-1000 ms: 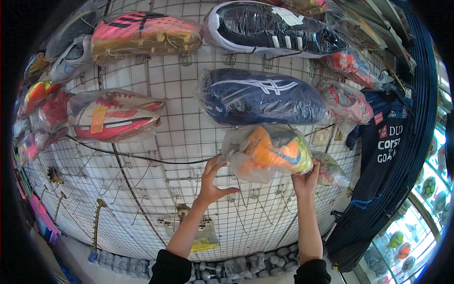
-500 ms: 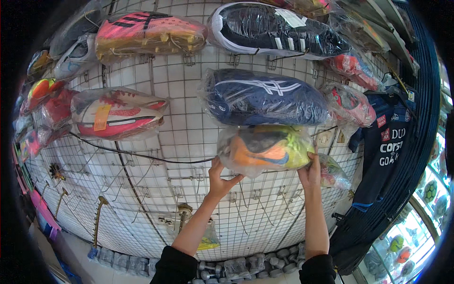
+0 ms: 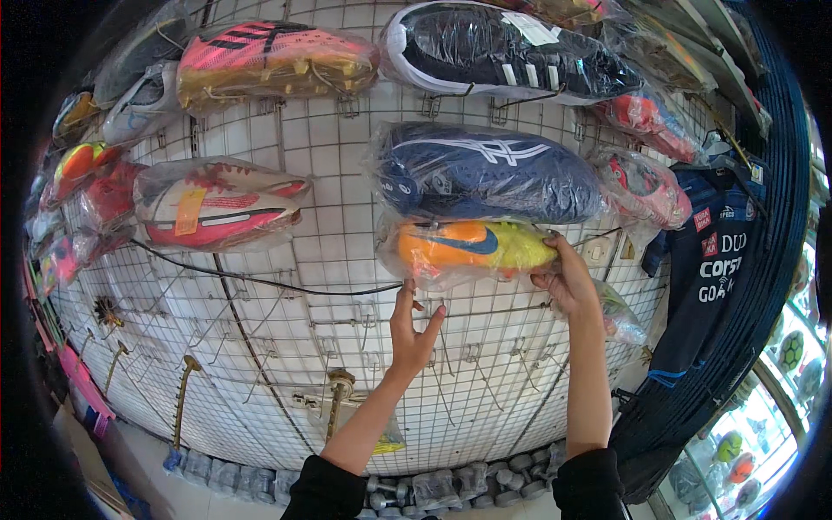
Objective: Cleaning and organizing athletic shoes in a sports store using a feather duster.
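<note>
Orange shoe (image 3: pixel 472 247) against right hand (image 3: pixel 568 279)

We are standing in a sports shop: plastic-wrapped football boots (image 3: pixel 485 169) are hanging on a white wire grid wall (image 3: pixel 347 260), jerseys (image 3: pixel 715 260) hanging alongside.

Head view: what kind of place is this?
Likely a sports shop: plastic-wrapped football boots hang on a white wire grid wall, a navy jersey hangs at right, and balls sit behind glass.
</note>
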`<state>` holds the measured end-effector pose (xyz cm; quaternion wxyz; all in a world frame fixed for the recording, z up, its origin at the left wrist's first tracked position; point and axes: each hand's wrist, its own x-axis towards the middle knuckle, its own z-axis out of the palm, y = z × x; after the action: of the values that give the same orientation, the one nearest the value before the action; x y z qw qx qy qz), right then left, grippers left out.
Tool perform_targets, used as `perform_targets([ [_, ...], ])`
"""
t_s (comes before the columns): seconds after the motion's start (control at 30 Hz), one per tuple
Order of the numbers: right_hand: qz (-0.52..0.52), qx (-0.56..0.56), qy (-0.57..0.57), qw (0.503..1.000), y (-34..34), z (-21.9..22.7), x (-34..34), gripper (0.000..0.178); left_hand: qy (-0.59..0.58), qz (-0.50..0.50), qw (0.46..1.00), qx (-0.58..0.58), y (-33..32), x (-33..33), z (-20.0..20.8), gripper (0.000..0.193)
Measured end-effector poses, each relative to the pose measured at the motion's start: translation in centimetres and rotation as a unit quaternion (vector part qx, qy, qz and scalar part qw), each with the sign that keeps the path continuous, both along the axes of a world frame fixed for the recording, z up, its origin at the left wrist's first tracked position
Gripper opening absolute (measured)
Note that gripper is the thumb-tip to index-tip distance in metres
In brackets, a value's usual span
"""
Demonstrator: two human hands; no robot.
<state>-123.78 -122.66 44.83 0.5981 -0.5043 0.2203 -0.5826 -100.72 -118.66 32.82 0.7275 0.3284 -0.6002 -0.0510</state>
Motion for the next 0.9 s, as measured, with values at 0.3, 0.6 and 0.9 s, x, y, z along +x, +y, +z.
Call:
perform_targets([
  [0.3, -0.004, 0.024, 0.005, 1.0, 0.4, 1.1, -1.2, 0.029, 0.064, -0.116, 0.984, 0.119, 1.6, 0.9, 2.1, 0.057],
  [0.6, -0.1, -0.225, 0.176, 0.953, -0.7, -1.6, -1.2, 0.048, 0.098, -0.129, 0.98, 0.118, 2.0, 0.2, 2.7, 0.058],
  [0.9, -0.032, -0.134, 0.056, 0.989, -0.3, -2.9, -0.1, 0.047, 0.16, -0.159, 0.965, 0.135, 2.8, 0.6, 3.7, 0.059],
])
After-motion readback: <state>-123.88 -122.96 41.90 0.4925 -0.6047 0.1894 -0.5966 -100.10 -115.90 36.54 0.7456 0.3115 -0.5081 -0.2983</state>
